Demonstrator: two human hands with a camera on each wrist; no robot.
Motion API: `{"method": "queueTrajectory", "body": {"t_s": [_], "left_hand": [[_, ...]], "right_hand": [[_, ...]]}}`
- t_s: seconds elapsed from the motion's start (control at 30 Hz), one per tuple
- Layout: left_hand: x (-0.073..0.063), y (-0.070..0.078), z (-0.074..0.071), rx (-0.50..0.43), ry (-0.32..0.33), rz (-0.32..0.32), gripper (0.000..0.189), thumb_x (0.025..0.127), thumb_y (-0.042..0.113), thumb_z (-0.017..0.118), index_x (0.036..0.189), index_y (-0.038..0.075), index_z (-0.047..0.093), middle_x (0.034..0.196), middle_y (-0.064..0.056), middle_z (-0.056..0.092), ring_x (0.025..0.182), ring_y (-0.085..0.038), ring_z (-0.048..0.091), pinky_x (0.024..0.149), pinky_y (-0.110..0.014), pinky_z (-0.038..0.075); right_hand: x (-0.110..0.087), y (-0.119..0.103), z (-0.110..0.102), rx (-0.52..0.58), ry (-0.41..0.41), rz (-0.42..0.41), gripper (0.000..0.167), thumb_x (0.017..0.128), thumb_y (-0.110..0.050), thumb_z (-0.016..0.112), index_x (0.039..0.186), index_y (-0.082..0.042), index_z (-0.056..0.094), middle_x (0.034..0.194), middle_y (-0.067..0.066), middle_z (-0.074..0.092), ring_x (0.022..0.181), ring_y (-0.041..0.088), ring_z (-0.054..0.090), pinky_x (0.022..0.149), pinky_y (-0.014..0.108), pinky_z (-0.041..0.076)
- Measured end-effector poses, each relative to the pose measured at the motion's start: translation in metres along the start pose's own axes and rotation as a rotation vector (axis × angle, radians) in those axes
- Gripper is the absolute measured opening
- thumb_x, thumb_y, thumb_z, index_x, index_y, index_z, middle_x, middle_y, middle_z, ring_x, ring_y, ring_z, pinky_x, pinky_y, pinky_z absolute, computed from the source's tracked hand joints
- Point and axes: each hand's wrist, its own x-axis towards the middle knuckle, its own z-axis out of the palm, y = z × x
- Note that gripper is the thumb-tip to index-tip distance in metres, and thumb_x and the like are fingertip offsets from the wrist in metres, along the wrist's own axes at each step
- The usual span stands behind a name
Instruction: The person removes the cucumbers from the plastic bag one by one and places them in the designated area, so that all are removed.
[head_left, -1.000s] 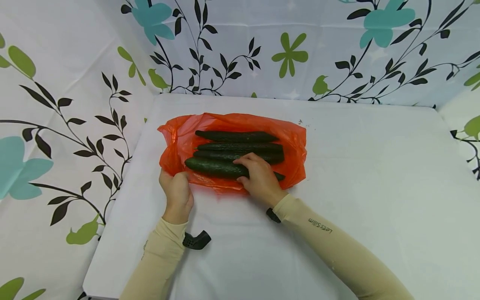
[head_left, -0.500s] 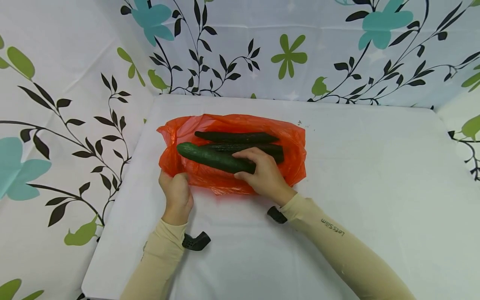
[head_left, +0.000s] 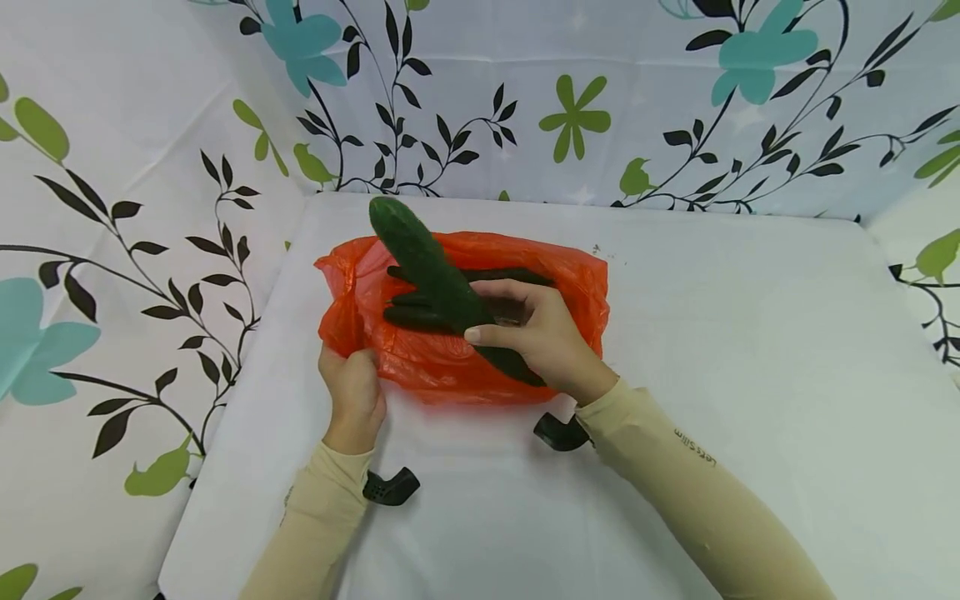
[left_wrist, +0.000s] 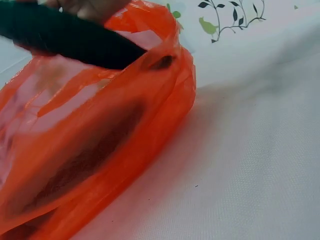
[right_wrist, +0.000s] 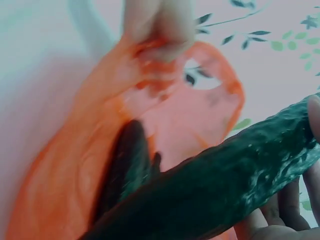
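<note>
Partly hidden: several slender dark-green cucumbers inside a crinkled, translucent orange-red plastic bag; their number is hard to make out.
Above the bag's opening: a long, glossy, bumpy cucumber, held aslant, its far end up and left.
Right hand: thumb and fingers pinch the long cucumber.
Left hand: curled on the bag's left end, fingers blurred behind film.
Underneath: a white tabletop.

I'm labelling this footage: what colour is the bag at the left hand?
The bag is orange-red, clearest in the head view.
</note>
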Motion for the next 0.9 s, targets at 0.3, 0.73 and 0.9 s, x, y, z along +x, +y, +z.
{"method": "queueTrajectory", "body": {"t_s": [0.3, 0.73, 0.9], "left_hand": [[-0.001, 0.002, 0.002, 0.008, 0.003, -0.015, 0.071, 0.076, -0.023, 0.035, 0.143, 0.002, 0.037, 0.144, -0.018, 0.041, 0.124, -0.033, 0.043, 0.109, -0.048, 0.041], [-0.002, 0.001, -0.003, 0.028, -0.012, -0.019, 0.074, 0.076, -0.023, 0.036, 0.145, 0.003, 0.036, 0.145, -0.015, 0.040, 0.127, -0.032, 0.041, 0.111, -0.045, 0.040], [0.000, 0.000, -0.003, 0.033, -0.008, -0.011, 0.073, 0.076, -0.023, 0.037, 0.145, 0.003, 0.037, 0.144, -0.015, 0.041, 0.126, -0.032, 0.042, 0.110, -0.045, 0.041]], "right_hand": [[-0.010, -0.040, -0.015, 0.422, -0.008, -0.027, 0.045, 0.091, 0.006, 0.063, 0.135, 0.000, 0.060, 0.124, 0.017, 0.062, 0.112, 0.033, 0.060, 0.090, 0.042, 0.056], [-0.022, -0.084, -0.075, 0.710, 0.118, -0.213, 0.047, 0.094, 0.005, 0.064, 0.139, 0.002, 0.053, 0.120, 0.017, 0.060, 0.114, 0.034, 0.056, 0.103, 0.048, 0.045], [-0.027, -0.093, -0.099, 0.731, 0.168, -0.268, 0.046, 0.093, 0.010, 0.061, 0.138, 0.003, 0.053, 0.120, 0.019, 0.059, 0.118, 0.035, 0.054, 0.106, 0.050, 0.042]]}}
